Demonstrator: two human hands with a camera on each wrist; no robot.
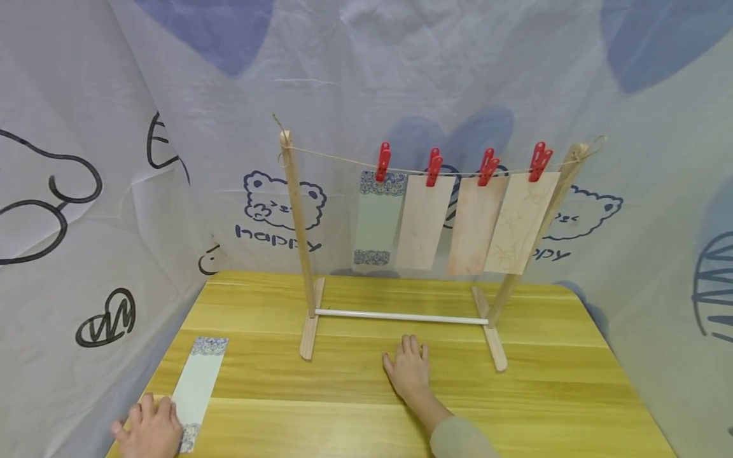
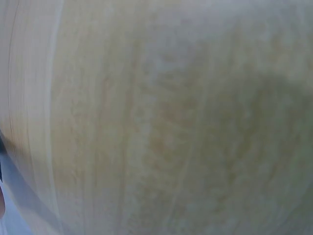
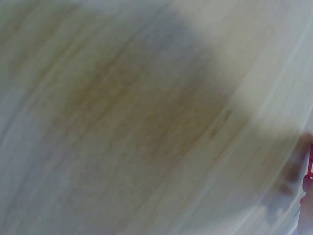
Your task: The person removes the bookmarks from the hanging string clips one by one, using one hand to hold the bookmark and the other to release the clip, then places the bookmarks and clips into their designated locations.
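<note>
Left hand [image 1: 150, 427] flat, fingers [image 1: 163, 407] relaxed, touching near end of paper strip [image 1: 197, 387] on tabletop [image 1: 550, 381]. Right hand [image 1: 409, 370] flat, released, before rack [image 1: 401, 316]. Printed sheet backdrop [image 1: 103, 191].

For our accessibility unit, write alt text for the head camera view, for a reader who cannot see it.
Four paper strips hang by red pegs from a string on a wooden rack standing on a wooden table. A person's right hand lies flat on the table before the rack, while the left hand touches the near end of a fifth strip lying at the table's left edge.
</note>
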